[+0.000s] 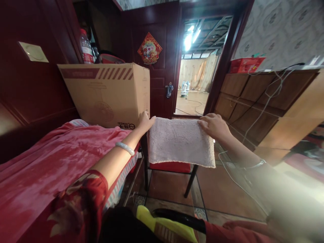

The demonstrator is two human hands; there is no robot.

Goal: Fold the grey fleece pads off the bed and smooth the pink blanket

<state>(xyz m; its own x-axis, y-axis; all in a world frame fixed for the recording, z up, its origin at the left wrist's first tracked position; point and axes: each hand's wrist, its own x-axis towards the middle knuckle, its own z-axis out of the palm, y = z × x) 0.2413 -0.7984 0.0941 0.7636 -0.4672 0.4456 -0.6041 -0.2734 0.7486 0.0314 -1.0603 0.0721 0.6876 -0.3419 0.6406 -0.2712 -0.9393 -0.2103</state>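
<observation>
So I've got this terry towel (181, 143) stretched out in front of me, right in the middle of the scene, over a dark-legged chair with a red seat (170, 167) peeking out just below the towel's near edge. Can't tell if the cloth is actually resting on the chair back, since it covers whatever's behind it. Long axis runs left to right, short sides going from far to near, and the near right corner flares out a bit farther right than the far one. My left hand (144, 122) is closed in on the far left corner, thumb lying along the edge; my right hand (215, 126) has the far right corner, digits bent over the edge with hardly any gap. The fingertips behind the cloth are hidden, so no idea how hard either one is squeezing. As for looks: pale greyish white with a slight pinkish tint, nubby all over, some faint creases, and a bumpy, fuzzy border along the near and right sides, the right one catching more light. Just left of it there's a big cardboard box (103, 96) behind a pink blanket (83, 145), and a dark red door (159, 71) stands on the far side.
</observation>
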